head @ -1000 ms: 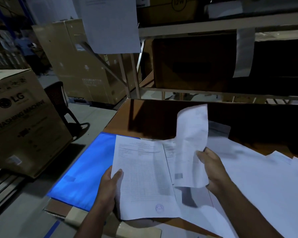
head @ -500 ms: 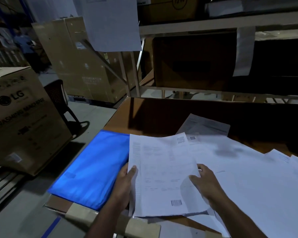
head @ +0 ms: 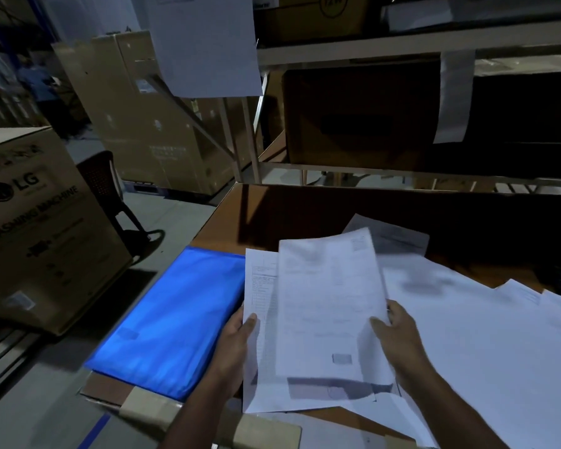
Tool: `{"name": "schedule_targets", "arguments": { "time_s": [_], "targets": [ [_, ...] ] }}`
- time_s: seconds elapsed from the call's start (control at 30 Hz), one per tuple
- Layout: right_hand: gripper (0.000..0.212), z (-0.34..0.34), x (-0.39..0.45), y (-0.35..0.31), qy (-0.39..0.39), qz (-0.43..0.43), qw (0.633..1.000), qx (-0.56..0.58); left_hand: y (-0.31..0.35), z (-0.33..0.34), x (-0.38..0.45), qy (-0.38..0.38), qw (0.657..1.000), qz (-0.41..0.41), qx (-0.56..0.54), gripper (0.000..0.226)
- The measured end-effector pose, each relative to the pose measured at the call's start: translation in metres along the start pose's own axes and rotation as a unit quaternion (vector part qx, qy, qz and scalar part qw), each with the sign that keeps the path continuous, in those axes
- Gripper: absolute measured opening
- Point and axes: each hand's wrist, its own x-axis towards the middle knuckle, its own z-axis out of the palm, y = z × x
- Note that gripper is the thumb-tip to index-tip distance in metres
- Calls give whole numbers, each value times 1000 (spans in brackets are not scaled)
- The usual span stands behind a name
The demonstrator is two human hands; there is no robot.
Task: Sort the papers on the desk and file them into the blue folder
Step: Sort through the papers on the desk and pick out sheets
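A blue folder (head: 172, 322) lies closed on the left end of the brown desk (head: 272, 218). Just right of it I hold a small stack of printed papers (head: 324, 312) above the desk. My left hand (head: 237, 348) grips the stack's left edge, thumb on top. My right hand (head: 399, 335) pinches the right edge of the top sheet, which is lifted and blurred. More white sheets (head: 486, 335) lie spread over the right half of the desk, partly under my right arm.
A cardboard washing-machine box (head: 39, 228) stands on the floor at left, with a dark chair (head: 107, 186) behind it. Metal shelving (head: 402, 50) holding boxes rises behind the desk. A paper sheet (head: 204, 43) hangs from the shelf above. Taped cardboard (head: 149, 406) sticks out at the desk's front edge.
My right hand laid the raised sheet onto the stack, then lifted the top sheet again. The stack shifted right, away from the folder.
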Motion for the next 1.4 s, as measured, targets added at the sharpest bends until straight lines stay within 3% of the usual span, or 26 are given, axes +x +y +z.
{"name": "schedule_targets", "arguments": {
  "time_s": [0.13,0.33,0.6,0.8,0.97,1.03,1.17,1.23,1.33,1.4],
  "targets": [
    [34,19,-9,4,-64,-21,996,-59,3,6,-4,-10,1000,7,-5,30],
    [40,24,-8,7,-79,-44,990,-104,3,2,-2,-31,999,7,6,36],
    [58,19,-6,9,-42,-149,972,-178,-8,-3,9,-29,999,21,39,45],
    [53,27,-10,4,-71,-113,984,-121,-10,1,12,-39,999,16,-20,36],
    [54,26,-15,9,-104,-124,981,-111,-7,8,6,-82,995,-8,-53,43],
    [43,21,-11,9,-75,-116,985,-103,-3,9,4,-89,993,-20,-73,41],
    [34,4,10,19,104,-181,960,-188,-5,2,7,-73,995,-21,-63,39],
    [50,-7,22,21,142,-156,940,-269,-10,-4,10,-71,996,-14,-54,40],
    [87,-16,31,24,114,-84,918,-371,-12,-7,11,-82,995,-8,-59,49],
    [96,-17,32,24,95,-78,916,-382,-12,-7,11,-94,993,-7,-68,50]
  ]
}}
